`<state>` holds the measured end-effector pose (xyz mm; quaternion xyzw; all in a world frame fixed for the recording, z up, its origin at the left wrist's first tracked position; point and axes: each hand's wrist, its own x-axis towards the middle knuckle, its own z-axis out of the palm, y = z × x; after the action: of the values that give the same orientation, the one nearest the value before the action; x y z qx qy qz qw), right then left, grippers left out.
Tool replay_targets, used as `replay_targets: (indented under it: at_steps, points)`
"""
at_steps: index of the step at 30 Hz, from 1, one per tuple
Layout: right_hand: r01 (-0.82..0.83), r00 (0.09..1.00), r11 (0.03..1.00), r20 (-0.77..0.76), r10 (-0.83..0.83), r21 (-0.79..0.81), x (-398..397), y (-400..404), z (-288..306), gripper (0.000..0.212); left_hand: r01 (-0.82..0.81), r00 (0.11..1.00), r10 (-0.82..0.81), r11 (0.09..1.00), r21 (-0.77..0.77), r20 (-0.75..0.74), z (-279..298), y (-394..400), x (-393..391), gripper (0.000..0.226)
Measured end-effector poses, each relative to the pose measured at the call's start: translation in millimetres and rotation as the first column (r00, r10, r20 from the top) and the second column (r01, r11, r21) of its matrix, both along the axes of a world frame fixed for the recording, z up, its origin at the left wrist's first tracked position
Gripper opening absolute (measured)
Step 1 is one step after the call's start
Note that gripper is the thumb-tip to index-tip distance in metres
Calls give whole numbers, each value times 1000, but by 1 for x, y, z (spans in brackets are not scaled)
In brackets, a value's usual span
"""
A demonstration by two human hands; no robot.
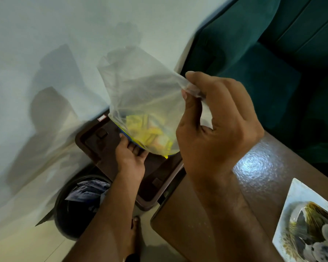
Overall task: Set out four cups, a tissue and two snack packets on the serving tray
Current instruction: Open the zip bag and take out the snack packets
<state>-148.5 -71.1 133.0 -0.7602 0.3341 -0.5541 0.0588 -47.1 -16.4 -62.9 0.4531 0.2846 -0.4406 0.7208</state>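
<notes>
The right hand [214, 127] pinches the clear bag [140, 95] while the left hand [131, 154] cups its yellow snack packets [150, 131], seemingly undelivered to the near-right tray [292, 193].

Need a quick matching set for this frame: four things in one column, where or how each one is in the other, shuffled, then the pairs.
Things:
1. plastic bag
2. left hand
3. tray
4. bin

States:
A. on the floor by the wall, dark cloth inside
B. pinched at its top edge by the right hand
C. on the brown table, cups on it
D. under the bag's bottom

Pairs: 1-B, 2-D, 3-C, 4-A
</notes>
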Motion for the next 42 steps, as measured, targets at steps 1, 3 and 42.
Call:
replay_targets:
  at_steps: [1,3,42]
  points:
    - [-1,1000,1000,16,1,-8,-1,0,1,9,-1,1000,1,1000,0,2,-1,1,0,50]
    - [-12,999,1000,47,13,-20,-2,-3,2,10,-4,1000,3,999,34,25,0,0,0,57]
    - [-83,989,514,8,145,854,-66,-29,-114,77,351,25,-732,644,680,681,-7,27,70,28]
